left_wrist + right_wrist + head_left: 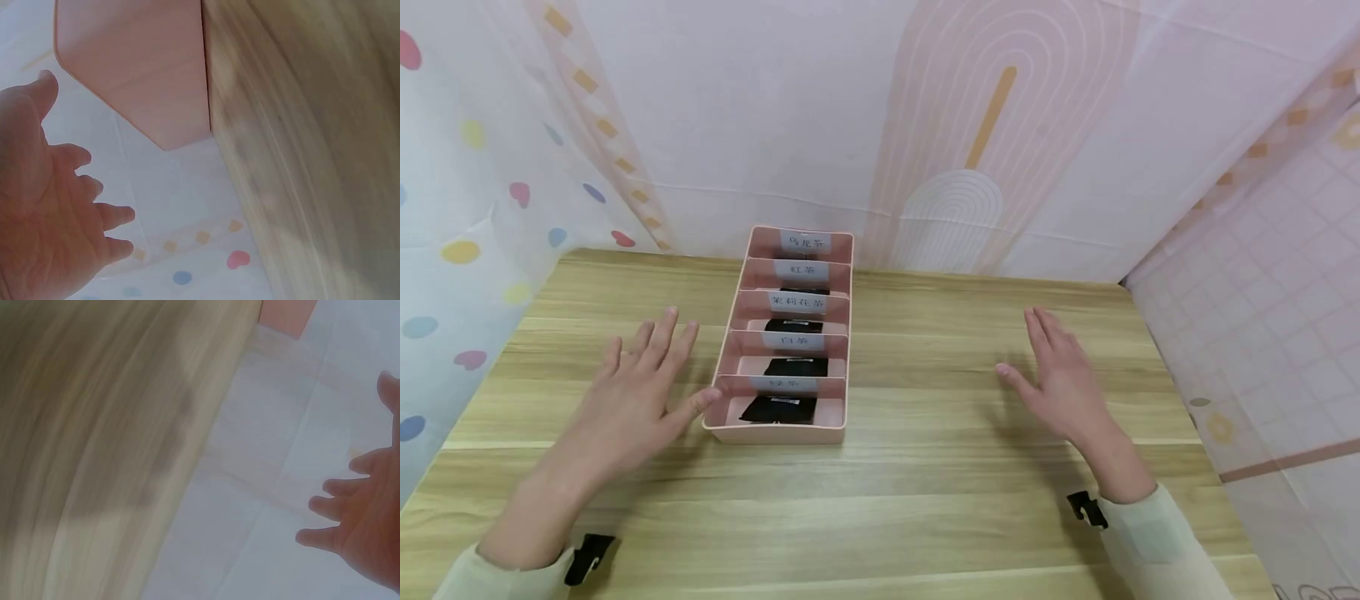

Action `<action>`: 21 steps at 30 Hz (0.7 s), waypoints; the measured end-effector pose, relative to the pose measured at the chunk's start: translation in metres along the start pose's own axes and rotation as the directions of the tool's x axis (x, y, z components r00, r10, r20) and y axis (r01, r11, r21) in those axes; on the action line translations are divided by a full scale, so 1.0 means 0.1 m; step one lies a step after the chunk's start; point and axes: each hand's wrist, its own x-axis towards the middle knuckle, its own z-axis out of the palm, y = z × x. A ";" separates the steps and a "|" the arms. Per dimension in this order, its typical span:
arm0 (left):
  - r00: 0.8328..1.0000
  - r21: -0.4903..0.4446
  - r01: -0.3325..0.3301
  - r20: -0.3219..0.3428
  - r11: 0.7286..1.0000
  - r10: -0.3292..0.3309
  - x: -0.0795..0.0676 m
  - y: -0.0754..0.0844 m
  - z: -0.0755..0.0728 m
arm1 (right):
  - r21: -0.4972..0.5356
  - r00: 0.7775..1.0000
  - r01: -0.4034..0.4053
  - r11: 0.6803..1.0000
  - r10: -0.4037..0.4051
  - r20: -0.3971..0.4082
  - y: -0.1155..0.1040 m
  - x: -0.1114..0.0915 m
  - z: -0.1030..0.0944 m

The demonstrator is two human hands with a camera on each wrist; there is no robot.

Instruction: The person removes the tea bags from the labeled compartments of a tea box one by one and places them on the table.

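Observation:
A long pink divided box [820,435] stands on the wooden table, its several compartments in one row, each with a white label in Chinese characters. Black packets lie inside; the nearest packet [778,409] shows most fully, while the one in the farthest compartment is mostly hidden. Left of the box, my left hand [636,396] hovers with spread fingers, its thumb tip right at the box's near left edge in the head view. My right hand [1063,387] is held over the table well to the right, fingers straight, thumb apart, holding nothing. The left wrist view shows the box's pink side wall [137,69] beside the thumb.
The wooden table [940,500] reaches back to a patterned cloth [775,108] hanging behind it. More printed cloth hangs at the left and at the right [1270,350]. A black clip [589,558] sits at the left cuff, another [1087,509] at the right cuff.

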 end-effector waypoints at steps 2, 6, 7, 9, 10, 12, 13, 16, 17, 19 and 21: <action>1.000 -0.002 -0.006 0.001 1.000 0.006 -0.02 0.01 0.01 | 0.001 1.000 0.008 1.000 -0.008 0.004 -0.04 0.01 0.01; 1.000 -0.003 -0.026 0.001 1.000 0.026 -0.05 0.04 0.03 | 0.011 1.000 0.027 1.000 -0.027 0.013 -0.12 0.02 0.03; 0.999 -0.002 -0.032 0.000 0.999 0.032 -0.05 0.04 0.03 | 0.015 0.999 0.033 0.999 -0.033 0.012 -0.15 0.02 0.04; 0.999 -0.002 -0.041 -0.003 0.999 0.041 -0.06 0.06 0.05 | 0.023 0.999 0.043 0.999 -0.043 0.007 -0.18 0.03 0.06; 0.999 -0.004 -0.047 -0.004 0.999 0.047 -0.06 0.07 0.05 | 0.026 0.999 0.047 0.999 -0.047 0.004 -0.19 0.03 0.06; 0.999 -0.015 -0.052 -0.004 0.999 0.052 -0.06 0.09 0.07 | 0.027 0.999 0.053 0.998 -0.053 -0.002 -0.22 0.03 0.09; 0.999 -0.021 -0.053 -0.003 0.998 0.053 -0.06 0.10 0.07 | 0.030 0.998 0.055 0.998 -0.055 -0.004 -0.23 0.03 0.10; 0.998 -0.038 -0.062 -0.003 0.997 0.062 -0.06 0.12 0.09 | 0.043 0.997 0.072 0.996 -0.071 -0.009 -0.28 0.04 0.14; 0.998 -0.042 -0.063 -0.003 0.997 0.063 -0.06 0.12 0.09 | 0.048 0.997 0.079 0.996 -0.078 -0.011 -0.30 0.05 0.15; 0.998 -0.047 -0.068 -0.007 0.997 0.068 -0.07 0.13 0.10 | 0.063 0.995 0.095 0.993 -0.094 -0.014 -0.33 0.05 0.16; 0.997 -0.054 -0.075 -0.012 0.996 0.074 -0.08 0.13 0.11 | 0.072 0.994 0.108 0.991 -0.107 -0.017 -0.37 0.07 0.17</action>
